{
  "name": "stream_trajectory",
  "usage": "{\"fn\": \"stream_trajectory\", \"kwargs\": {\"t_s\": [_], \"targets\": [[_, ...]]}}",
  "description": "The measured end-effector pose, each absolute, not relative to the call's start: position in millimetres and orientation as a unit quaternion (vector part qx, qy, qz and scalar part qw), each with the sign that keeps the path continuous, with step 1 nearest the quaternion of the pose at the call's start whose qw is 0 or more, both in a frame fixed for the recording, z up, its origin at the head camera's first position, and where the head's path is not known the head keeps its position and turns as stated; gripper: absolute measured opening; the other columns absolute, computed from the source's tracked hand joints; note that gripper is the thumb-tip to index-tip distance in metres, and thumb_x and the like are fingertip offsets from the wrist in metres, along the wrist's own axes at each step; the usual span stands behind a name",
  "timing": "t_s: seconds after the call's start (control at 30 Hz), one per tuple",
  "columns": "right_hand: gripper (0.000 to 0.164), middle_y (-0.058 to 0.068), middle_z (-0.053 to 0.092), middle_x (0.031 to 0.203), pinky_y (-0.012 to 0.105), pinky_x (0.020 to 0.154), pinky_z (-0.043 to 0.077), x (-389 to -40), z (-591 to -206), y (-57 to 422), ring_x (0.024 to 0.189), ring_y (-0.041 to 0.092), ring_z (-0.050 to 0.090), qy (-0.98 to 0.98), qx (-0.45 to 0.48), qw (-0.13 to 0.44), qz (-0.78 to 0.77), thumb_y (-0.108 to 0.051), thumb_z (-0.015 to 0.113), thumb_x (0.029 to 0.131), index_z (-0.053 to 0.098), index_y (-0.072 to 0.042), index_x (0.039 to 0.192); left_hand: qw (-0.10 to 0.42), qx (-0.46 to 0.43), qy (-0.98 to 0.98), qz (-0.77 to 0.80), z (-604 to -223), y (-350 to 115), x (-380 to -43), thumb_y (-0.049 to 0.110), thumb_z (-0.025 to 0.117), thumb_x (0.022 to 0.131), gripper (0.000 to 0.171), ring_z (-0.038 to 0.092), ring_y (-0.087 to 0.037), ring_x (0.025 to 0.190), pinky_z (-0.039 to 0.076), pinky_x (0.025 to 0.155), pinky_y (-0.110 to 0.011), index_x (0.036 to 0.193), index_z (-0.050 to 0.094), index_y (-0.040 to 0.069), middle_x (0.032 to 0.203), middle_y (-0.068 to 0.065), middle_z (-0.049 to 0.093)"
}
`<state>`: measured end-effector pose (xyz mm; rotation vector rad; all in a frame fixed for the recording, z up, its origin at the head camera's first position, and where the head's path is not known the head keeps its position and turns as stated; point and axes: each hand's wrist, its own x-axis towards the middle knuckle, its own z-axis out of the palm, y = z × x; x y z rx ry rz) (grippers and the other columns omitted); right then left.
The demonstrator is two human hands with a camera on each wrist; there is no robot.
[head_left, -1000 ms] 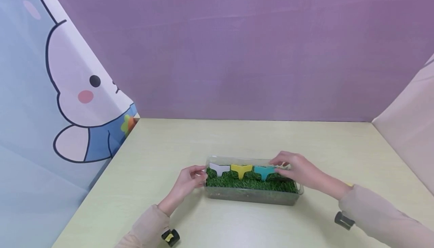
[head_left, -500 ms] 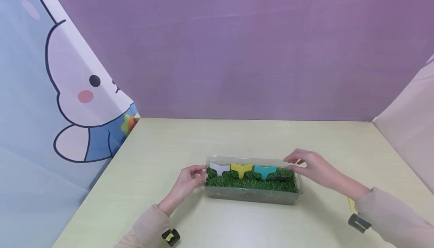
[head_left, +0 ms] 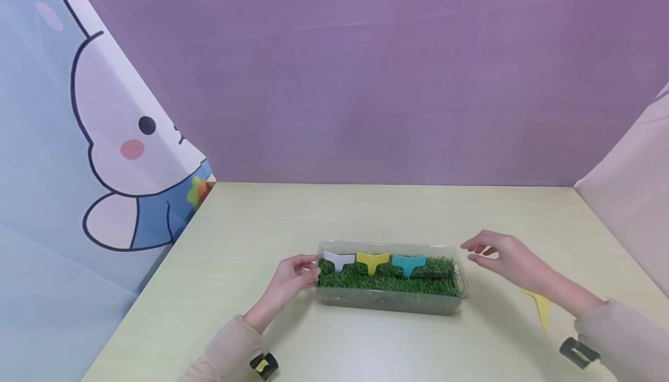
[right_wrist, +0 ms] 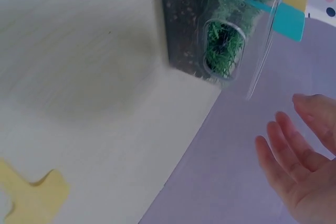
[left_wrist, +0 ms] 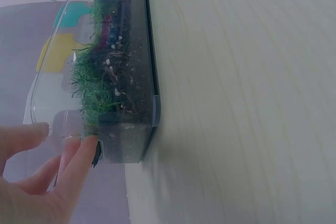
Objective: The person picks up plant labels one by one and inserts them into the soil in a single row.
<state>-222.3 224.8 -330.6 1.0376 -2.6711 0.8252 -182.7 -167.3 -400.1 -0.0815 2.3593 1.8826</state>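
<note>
A clear plastic box (head_left: 387, 302) on the table holds dark soil and green grass (head_left: 366, 280). In its grass stand a white T-shaped plant label (head_left: 338, 260), a yellow plant label (head_left: 372, 262) and a teal plant label (head_left: 409, 264), side by side. My left hand (head_left: 290, 277) holds the box's left end; the left wrist view has its fingertips (left_wrist: 90, 148) at the handle opening. Right of the box, my right hand (head_left: 496, 254) hovers apart from it with nothing in its loosely bent fingers (right_wrist: 273, 163).
Another yellow plant label (head_left: 542, 307) lies on the table (head_left: 366, 347) under my right forearm. A purple cloth (head_left: 387, 80) hangs behind the table, with a cartoon-printed cloth (head_left: 130, 155) at left and a pale cloth (head_left: 637, 184) at right.
My right hand has left the teal plant label and drawn away to the right, uncovering the yellow label on the table. My left hand and the box have stayed put.
</note>
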Motion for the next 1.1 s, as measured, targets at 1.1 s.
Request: {"fn": "stream_trajectory", "kwargs": {"t_s": [1.1], "targets": [[0.024, -0.026, 0.054, 0.084, 0.009, 0.056, 0.045, -212.0, -351.2, 312.0, 0.069, -0.006, 0.051, -0.908, 0.297, 0.087, 0.283, 0.009, 0.068, 0.066, 0.061, 0.002, 0.088, 0.062, -0.020, 0.780, 0.622, -400.3, -168.1, -182.3, 0.002, 0.057, 0.081, 0.035, 0.059, -0.019, 0.074, 0.055, 0.068, -0.033, 0.113, 0.051, -0.012, 0.088, -0.012, 0.058]]}}
